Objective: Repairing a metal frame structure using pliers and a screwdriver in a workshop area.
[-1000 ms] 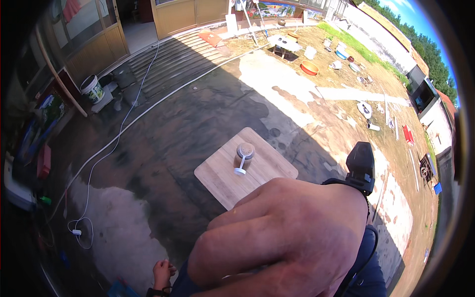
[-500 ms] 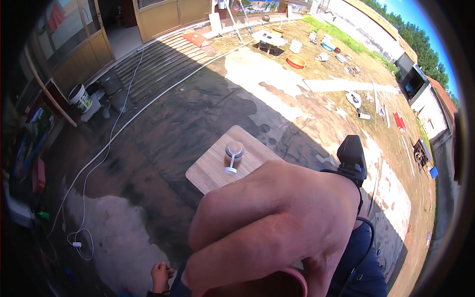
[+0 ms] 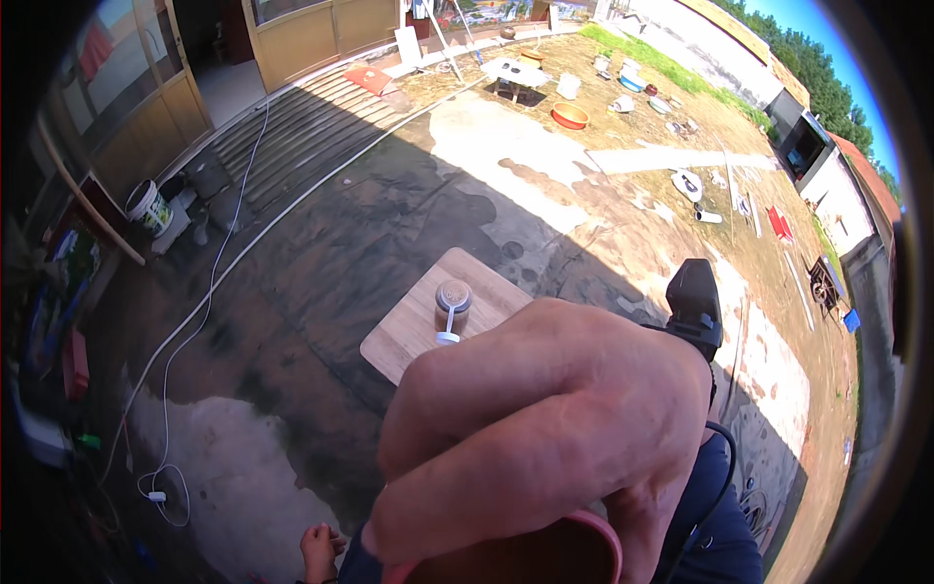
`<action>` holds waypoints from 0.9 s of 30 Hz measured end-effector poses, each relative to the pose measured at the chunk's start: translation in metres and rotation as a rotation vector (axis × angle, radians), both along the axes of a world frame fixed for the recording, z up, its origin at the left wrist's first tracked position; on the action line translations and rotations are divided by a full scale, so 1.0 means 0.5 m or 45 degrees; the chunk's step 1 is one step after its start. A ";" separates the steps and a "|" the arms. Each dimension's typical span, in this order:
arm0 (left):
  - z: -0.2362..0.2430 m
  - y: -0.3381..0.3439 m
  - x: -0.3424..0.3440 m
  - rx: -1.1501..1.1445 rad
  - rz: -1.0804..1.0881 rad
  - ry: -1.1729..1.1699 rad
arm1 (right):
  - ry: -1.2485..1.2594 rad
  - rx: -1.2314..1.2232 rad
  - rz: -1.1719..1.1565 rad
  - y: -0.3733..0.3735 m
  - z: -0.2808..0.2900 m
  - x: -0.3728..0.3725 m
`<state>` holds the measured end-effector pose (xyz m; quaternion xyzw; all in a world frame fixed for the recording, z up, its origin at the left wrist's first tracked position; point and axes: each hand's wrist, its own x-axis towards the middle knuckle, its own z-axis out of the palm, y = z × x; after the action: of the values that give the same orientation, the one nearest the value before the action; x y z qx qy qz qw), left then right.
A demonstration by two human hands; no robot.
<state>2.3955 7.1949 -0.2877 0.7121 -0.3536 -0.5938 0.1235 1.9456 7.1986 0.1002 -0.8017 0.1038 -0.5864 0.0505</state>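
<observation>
My right hand (image 3: pixel 545 419) fills the lower middle, a black device (image 3: pixel 693 302) strapped at its wrist, its fingers bent over and round the rim of a pinkish-red container (image 3: pixel 606 545) at the bottom edge. My left hand (image 3: pixel 321 550) is small at the lower left, fingers curled; what they hold, if anything, is hard to make out. Beyond my right hand lies a square, wood-patterned board (image 3: pixel 399 341) with a jar (image 3: pixel 454 300) standing on it, brownish inside, with a white strap and cap hanging at its front.
Stained dark concrete with a pale hose (image 3: pixel 292 202) and white cable surrounds the board. A bucket (image 3: pixel 148 209) stands by the doorway at left. In the sunlit yard are a small white table (image 3: pixel 516 70), an orange basin (image 3: pixel 571 115), scattered oddments and a handcart (image 3: pixel 825 292).
The red container has come into view under my right hand, whose fingers have shifted down and round it. The view has tilted slightly, moving the surroundings leftward and up in the picture.
</observation>
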 end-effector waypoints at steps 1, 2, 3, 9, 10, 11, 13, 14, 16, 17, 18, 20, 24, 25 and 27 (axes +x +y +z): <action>0.000 0.000 0.002 -0.003 -0.007 -0.004 | 0.012 0.009 -0.008 0.000 -0.001 -0.001; -0.001 0.000 0.003 -0.004 -0.008 -0.005 | 0.026 0.017 -0.015 0.002 0.001 -0.002; -0.002 0.000 0.003 -0.008 -0.014 -0.005 | 0.048 0.031 -0.021 0.005 0.004 -0.002; -0.006 -0.005 0.002 0.010 -0.027 -0.031 | 0.305 0.118 -0.080 0.022 0.024 -0.025; -0.005 -0.006 0.000 0.020 -0.032 -0.040 | 0.344 0.126 -0.087 0.025 0.026 -0.027; -0.017 -0.007 0.009 0.020 -0.035 -0.039 | 0.378 0.134 -0.088 0.026 0.027 -0.029; -0.055 -0.009 0.042 -0.011 -0.150 0.039 | 0.421 0.142 -0.087 0.029 0.029 -0.030; -0.070 -0.009 0.052 -0.011 -0.151 0.040 | 0.435 0.141 -0.084 0.030 0.031 -0.031; -0.066 -0.007 0.049 -0.015 -0.183 0.016 | 0.450 0.149 -0.069 0.029 0.029 -0.030; -0.065 -0.005 0.047 -0.015 -0.179 0.015 | 0.450 0.149 -0.065 0.031 0.033 -0.035; -0.033 -0.004 0.018 0.004 -0.098 0.000 | 0.512 0.234 -0.041 0.035 0.038 -0.042; -0.011 -0.004 -0.001 0.022 -0.013 -0.016 | 0.590 0.332 0.002 0.036 0.043 -0.046; -0.010 0.000 0.000 0.023 -0.011 -0.031 | 0.512 0.386 0.049 0.035 0.050 -0.031; -0.010 0.002 -0.001 0.022 -0.014 -0.026 | 0.484 0.400 0.062 0.036 0.051 -0.028; -0.008 0.004 -0.004 0.030 0.005 -0.032 | 0.432 0.434 0.090 0.034 0.053 -0.022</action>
<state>2.3937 7.1966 -0.2917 0.7217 -0.3468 -0.5885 0.1119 1.9344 7.2157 0.1269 -0.8718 0.1801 -0.4153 0.1872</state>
